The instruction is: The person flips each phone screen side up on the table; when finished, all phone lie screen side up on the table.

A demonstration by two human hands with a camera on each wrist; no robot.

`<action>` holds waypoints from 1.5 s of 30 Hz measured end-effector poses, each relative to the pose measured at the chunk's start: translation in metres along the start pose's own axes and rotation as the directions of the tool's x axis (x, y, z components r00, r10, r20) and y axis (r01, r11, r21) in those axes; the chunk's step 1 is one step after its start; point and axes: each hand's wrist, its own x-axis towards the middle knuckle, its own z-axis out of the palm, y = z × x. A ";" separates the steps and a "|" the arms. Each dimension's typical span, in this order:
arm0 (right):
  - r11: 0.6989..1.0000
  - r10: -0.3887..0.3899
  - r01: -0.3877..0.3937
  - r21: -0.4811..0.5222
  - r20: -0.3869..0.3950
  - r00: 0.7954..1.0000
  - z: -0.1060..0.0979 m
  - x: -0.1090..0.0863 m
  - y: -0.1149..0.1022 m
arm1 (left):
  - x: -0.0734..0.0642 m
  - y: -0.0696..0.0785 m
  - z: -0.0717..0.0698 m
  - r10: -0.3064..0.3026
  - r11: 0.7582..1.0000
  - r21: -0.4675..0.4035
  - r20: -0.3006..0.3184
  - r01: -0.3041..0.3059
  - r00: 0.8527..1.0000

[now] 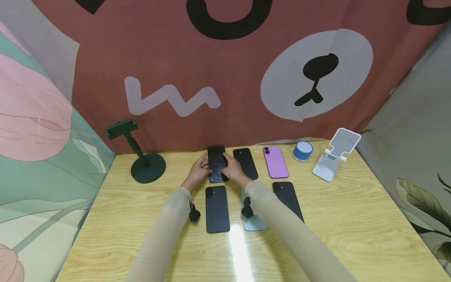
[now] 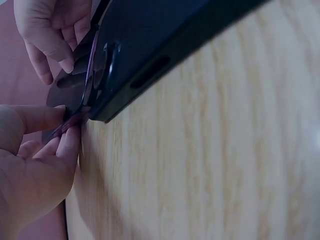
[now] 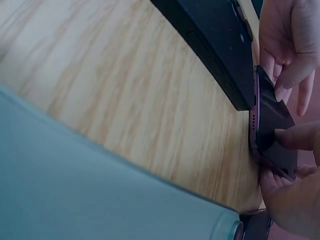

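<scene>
Both hands hold a smartphone [image 1: 217,162] at the back of the table, its dark, smudged screen facing up. My left hand [image 1: 198,172] grips its left edge, thumb on top. At the right edge my right hand [image 1: 234,170] pinches it, thumb over the screen [image 3: 270,117] and fingers at the side. In the right wrist view its rim looks pinkish-purple. A dark blue phone [image 1: 217,211] lies face down just nearer. Beside the right hand rests a black phone [image 1: 246,162]. Under the right forearm, a pale blue-green phone [image 1: 254,223] is partly hidden.
A purple phone [image 1: 276,162] and another dark phone [image 1: 288,199] lie to the right. Farther right stand a blue-and-white cylinder [image 1: 302,152] and a white folding stand [image 1: 327,166]. A dark green phone stand [image 1: 148,168] is at the left. A printed cloth hangs behind the table's back edge.
</scene>
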 end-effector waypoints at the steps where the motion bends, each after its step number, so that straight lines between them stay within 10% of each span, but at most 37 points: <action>1: 1.000 0.000 0.000 -0.006 -0.005 1.000 0.000 0.000 0.000 | -0.001 0.001 0.001 0.005 1.000 0.013 -0.001 -0.005 1.000; 24: 0.997 0.055 -0.053 0.055 -0.049 0.997 0.002 -0.006 0.000 | -0.002 0.000 0.006 0.027 0.982 0.187 -0.069 -0.014 0.997; 45: 0.980 0.082 -0.077 0.182 -0.019 0.996 0.002 -0.006 -0.002 | -0.003 -0.002 -0.006 0.038 0.990 0.136 -0.002 -0.037 0.999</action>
